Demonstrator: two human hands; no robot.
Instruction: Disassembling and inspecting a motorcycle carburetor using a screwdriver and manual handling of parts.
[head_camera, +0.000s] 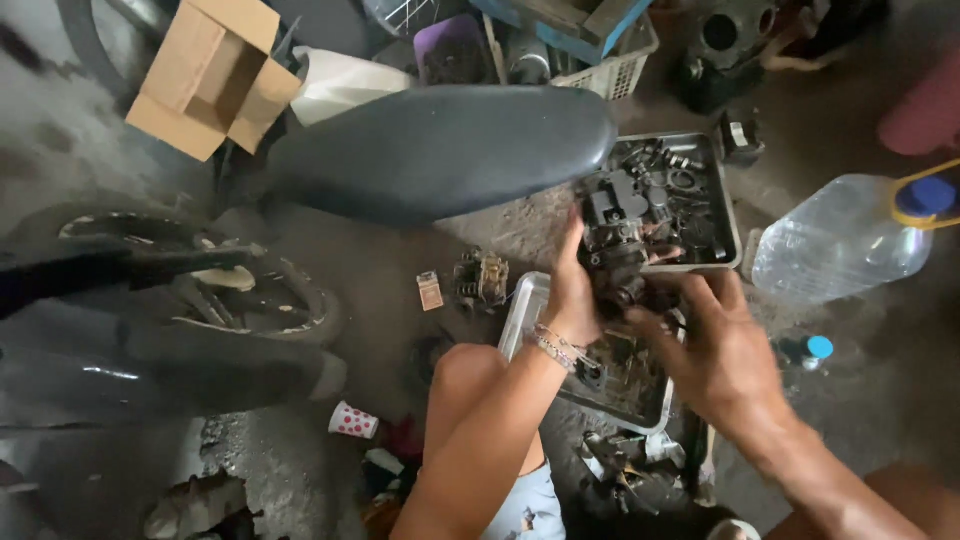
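Right now I hold a grimy black engine part (618, 245) up in both hands over the metal trays on the workshop floor. My left hand (572, 295) grips it from the left side, fingers pressed together around its edge, a beaded bracelet (550, 345) on that wrist. My right hand (722, 350) comes in from below and to the right, fingers curled against the lower end of the part; whether the fingertips pinch anything small there I cannot tell, since they blur. Just behind the part sits a square metal tray (725, 195) full of dark small pieces, and beneath my hands lies a second tray (520, 315) with more oily bits. A motorbike seat (440, 150) stretches across to the left of the part. A smaller finned piece (482, 280) lies on the floor beside the near tray. Off to the right lies a clear plastic jug (850, 240) with a blue cap, well apart from my hands.
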